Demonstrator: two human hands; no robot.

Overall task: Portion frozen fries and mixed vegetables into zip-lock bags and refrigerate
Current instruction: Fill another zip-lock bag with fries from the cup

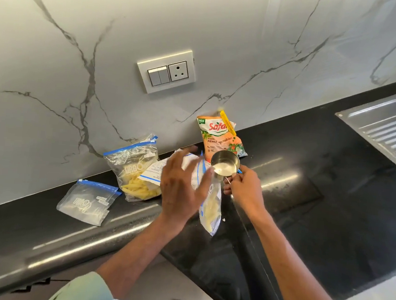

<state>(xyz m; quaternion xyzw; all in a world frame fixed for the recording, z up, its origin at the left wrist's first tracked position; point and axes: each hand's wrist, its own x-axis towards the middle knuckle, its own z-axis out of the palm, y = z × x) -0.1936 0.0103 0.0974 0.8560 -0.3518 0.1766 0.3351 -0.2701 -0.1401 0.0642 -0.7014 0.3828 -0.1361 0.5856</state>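
The left hand (181,186) is held palm-down above the black counter (309,183), with the forearm extended from the lower left. Its fingers are straight and spread, and nothing is gripped. Its thumb side is set close to the top of a zip bag (211,213) partly filled with fries. Contact cannot be confirmed, as the hand is blurred.

The right hand (243,189) is extended from the lower right. The handle of a steel measuring cup (225,166) is pinched between its thumb and fingers. The cup is tilted, mouth toward the camera, just above the bag's open top. The lower part of the bag is seen hanging past the counter's front edge.

A white pack (154,170) is partly covered by the left hand. A second bag of fries (135,175) is propped against the wall (225,44), and an empty bag (87,202) is laid flat to its left. The vegetable pack (219,137), with a yellow clip (228,125) at its top, is leaned against the wall behind the cup.
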